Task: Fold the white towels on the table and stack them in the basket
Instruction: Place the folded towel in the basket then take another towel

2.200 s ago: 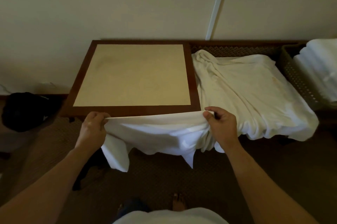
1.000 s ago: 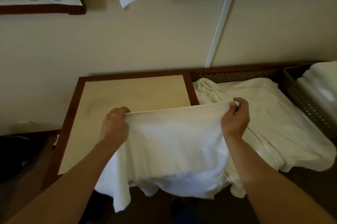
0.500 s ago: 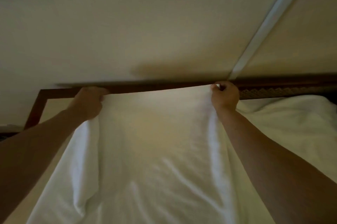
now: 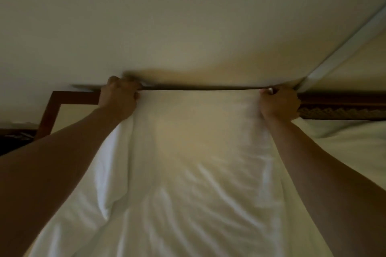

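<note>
- Left hand (image 4: 119, 98) and right hand (image 4: 279, 103) each pinch a top corner of the towel (image 4: 188, 173).
- Since half a second ago, the hands have spread wider along the table's (image 4: 50, 110) far edge.

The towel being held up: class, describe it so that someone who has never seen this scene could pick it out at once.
Start at the dark-framed table against the pale wall. In front of it a white towel is stretched wide, its top edge pinched by the left hand and the right hand. Unlike the other white cloth lying loose on the right, this one is lifted and pulled taut between the hands.
</note>
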Available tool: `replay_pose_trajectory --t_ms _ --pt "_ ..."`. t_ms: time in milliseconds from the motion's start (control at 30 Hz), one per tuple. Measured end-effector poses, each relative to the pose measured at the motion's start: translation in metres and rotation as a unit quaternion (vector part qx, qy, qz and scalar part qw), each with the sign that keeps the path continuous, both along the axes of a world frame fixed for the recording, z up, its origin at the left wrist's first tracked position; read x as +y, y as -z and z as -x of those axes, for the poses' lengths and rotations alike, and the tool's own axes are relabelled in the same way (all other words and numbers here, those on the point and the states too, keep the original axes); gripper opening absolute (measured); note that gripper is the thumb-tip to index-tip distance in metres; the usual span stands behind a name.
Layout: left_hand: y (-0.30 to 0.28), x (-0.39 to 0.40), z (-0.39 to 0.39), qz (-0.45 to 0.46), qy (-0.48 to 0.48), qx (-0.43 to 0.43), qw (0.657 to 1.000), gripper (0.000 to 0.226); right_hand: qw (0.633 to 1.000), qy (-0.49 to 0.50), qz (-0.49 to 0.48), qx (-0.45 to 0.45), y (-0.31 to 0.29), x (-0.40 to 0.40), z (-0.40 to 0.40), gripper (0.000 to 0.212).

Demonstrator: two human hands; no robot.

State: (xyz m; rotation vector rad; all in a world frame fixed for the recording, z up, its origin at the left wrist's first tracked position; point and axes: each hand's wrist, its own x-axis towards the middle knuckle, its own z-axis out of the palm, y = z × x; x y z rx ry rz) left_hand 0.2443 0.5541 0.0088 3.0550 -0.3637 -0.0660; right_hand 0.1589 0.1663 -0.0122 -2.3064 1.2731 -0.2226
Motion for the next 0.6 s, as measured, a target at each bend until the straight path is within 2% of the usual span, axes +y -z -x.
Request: replay_pose_trajectory --t_ms 100,167,200,267,333,367,433,500,600 --pt "-0.022 -0.002 0.029 0.072 -0.052 -0.015 0.996 0.037 0.999 -0.01 0.042 -0.007 -0.017 0.041 0.006 0.044" --pt "-0.042 0.001 0.065 0.125 -0.048 0.028 0.991 0.039 0.991 -0.104 0.066 -0.058 -0.023 0.092 0.02 0.049" --pt "-0.051 0.004 0.088 0.12 -0.025 0.078 0.989 0.046 0.979 -0.177 0.07 -0.07 -0.024 0.122 0.029 0.049" --pt "-0.065 0.011 0.135 0.026 0.041 0.187 0.981 0.073 0.941 -0.325 0.062 -0.066 -0.021 0.18 0.046 0.047" --pt "-0.069 0.026 0.166 -0.078 0.087 0.225 0.967 0.095 0.903 -0.426 0.044 -0.033 -0.015 0.226 0.056 0.047" --pt "-0.067 0.038 0.173 -0.106 0.096 0.224 0.964 0.097 0.891 -0.452 0.034 -0.005 -0.013 0.243 0.058 0.048" --pt "-0.063 0.063 0.173 -0.103 0.092 0.212 0.967 0.086 0.882 -0.468 0.018 0.052 -0.008 0.266 0.056 0.05" --pt "-0.063 0.09 0.158 -0.021 0.046 0.213 0.976 0.07 0.884 -0.46 0.014 0.081 -0.007 0.281 0.052 0.052" --pt "-0.067 0.138 0.125 0.103 -0.087 0.206 0.969 0.054 0.894 -0.439 0.032 0.086 -0.006 0.295 0.047 0.054"
